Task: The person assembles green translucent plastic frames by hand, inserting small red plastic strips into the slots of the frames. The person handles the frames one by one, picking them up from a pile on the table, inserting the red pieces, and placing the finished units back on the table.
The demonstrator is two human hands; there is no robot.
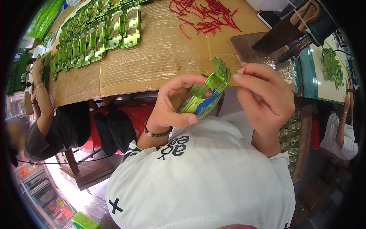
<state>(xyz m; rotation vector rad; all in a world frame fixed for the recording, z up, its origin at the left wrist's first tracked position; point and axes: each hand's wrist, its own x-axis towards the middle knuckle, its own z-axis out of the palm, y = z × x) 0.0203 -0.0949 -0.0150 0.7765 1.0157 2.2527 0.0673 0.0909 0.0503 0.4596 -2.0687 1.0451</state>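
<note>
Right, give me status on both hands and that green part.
Left hand gripping green metal part above the lap. Right hand pinching small red piece near part's top. Nothing between them.

Bare cardboard [152, 65] open ahead, green parts [95, 34] left, red strips [207, 15] beyond

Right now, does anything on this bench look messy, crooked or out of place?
Mostly tidy. The green metal frames lie in overlapping rows, while the red strips sit in a loose, scattered heap. The left hand holds a green frame; the right hand pinches a small red piece.
</note>
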